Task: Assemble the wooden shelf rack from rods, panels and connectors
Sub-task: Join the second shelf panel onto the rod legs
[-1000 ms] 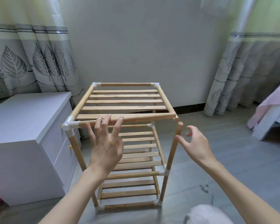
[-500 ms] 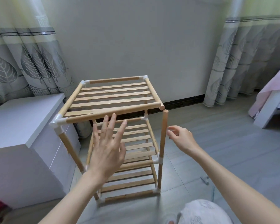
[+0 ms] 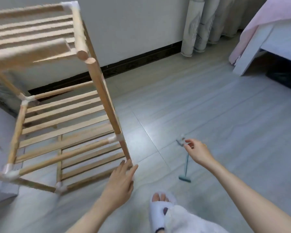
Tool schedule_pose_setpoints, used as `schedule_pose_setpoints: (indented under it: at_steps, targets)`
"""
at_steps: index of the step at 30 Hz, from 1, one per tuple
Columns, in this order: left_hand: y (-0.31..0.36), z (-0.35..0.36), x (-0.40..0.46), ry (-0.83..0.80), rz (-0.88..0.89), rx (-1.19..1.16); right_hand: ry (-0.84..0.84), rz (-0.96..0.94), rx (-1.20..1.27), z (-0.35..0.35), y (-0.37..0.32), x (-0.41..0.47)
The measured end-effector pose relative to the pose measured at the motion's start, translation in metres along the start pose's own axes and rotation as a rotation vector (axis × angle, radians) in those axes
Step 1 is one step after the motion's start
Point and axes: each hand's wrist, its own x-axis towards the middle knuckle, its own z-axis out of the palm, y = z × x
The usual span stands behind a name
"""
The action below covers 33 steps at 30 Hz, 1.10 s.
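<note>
The wooden rack [image 3: 101, 91] stands at the left, with slatted shelves and white corner connectors [image 3: 115, 139]. At its top near-right corner the post end [image 3: 90, 61] and a top rod end [image 3: 81, 54] are bare, with no connector on them. My left hand [image 3: 123, 179] is spread flat at the foot of that post, fingertips at the rack's bottom corner, holding nothing. My right hand [image 3: 196, 151] reaches low over the floor, thumb and forefinger apart, right beside a small pale connector [image 3: 181, 140].
A teal T-shaped tool [image 3: 186, 167] lies on the grey floor under my right hand. My foot in a white slipper [image 3: 160, 209] is at the bottom. A white cabinet [image 3: 0, 125] flanks the rack on the left; a pink-covered bed [image 3: 267, 31] and a curtain [image 3: 196, 26] stand at the far right.
My view has swung down and right towards the floor. My left hand dropped from the top shelf to the rack's foot, and my right hand left the post and went down to the connector.
</note>
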Motion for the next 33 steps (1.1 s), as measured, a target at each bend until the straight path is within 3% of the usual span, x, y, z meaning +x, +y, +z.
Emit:
schedule_pose_setpoints:
  at_steps: [4,10,15,20,23,26,29,33]
  targets:
    - [-0.005,0.054,0.02,-0.189,0.032,0.034,-0.074,0.038,-0.1,0.036,0.033,0.041]
    - [0.005,0.108,0.052,-0.355,0.09,0.03,-0.018,-0.017,-0.286,0.063,0.047,0.108]
    - [0.001,0.118,0.055,-0.496,-0.006,0.003,-0.107,-0.082,-0.522,0.08,0.047,0.137]
    - [-0.003,0.114,0.051,-0.664,-0.036,-0.073,-0.127,-0.127,-0.567,0.098,0.046,0.13]
    - [-0.005,0.112,0.055,-0.653,-0.02,-0.093,-0.094,-0.117,-0.4,0.1,0.041,0.12]
    - [-0.008,0.103,0.054,-0.624,-0.017,-0.106,-0.017,0.028,0.005,0.092,0.026,0.104]
    - [-0.009,0.074,0.053,-0.567,-0.038,-0.169,-0.089,0.154,0.519,0.081,0.005,0.074]
    - [-0.012,0.018,0.047,-0.458,-0.039,-0.251,-0.205,0.132,0.706,0.054,-0.032,0.036]
